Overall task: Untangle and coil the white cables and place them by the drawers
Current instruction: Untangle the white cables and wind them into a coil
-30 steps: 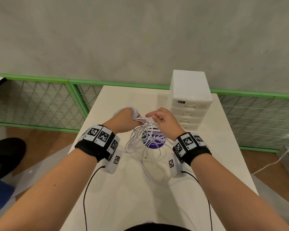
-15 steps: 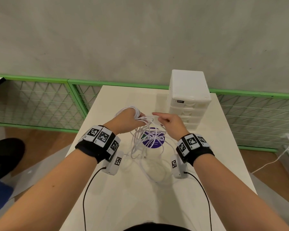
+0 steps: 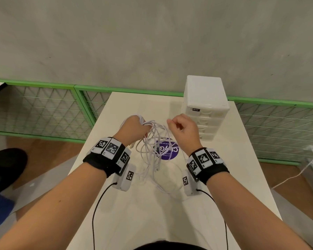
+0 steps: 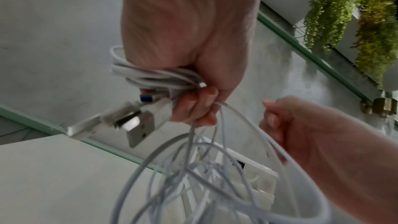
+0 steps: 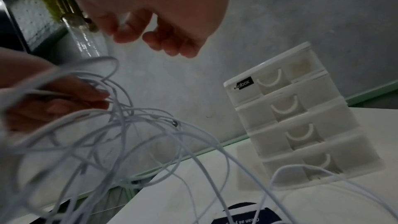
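A tangle of white cables (image 3: 154, 147) hangs from my left hand (image 3: 134, 127) down to the white table (image 3: 143, 222). In the left wrist view that hand (image 4: 193, 105) grips a coiled bundle (image 4: 150, 76), and USB plugs (image 4: 129, 122) stick out below it. My right hand (image 3: 179, 126) is raised beside the left, its fingers curled. In the right wrist view its thumb and fingers (image 5: 140, 30) seem to pinch a thin white strand. The white drawers (image 3: 204, 105) stand at the table's far right, just behind the right hand. Loose loops (image 5: 129, 134) dangle between the hands.
A round purple sticker (image 3: 167, 151) lies on the table under the cables. Green-framed mesh panels (image 3: 43, 109) and a grey wall stand behind the table. Another white cord (image 3: 296, 174) trails on the floor at the right.
My right hand has drawn away from the left, up and to the right toward the drawers. The left hand keeps its grip on the bundle, and the hanging loops have spread a little.
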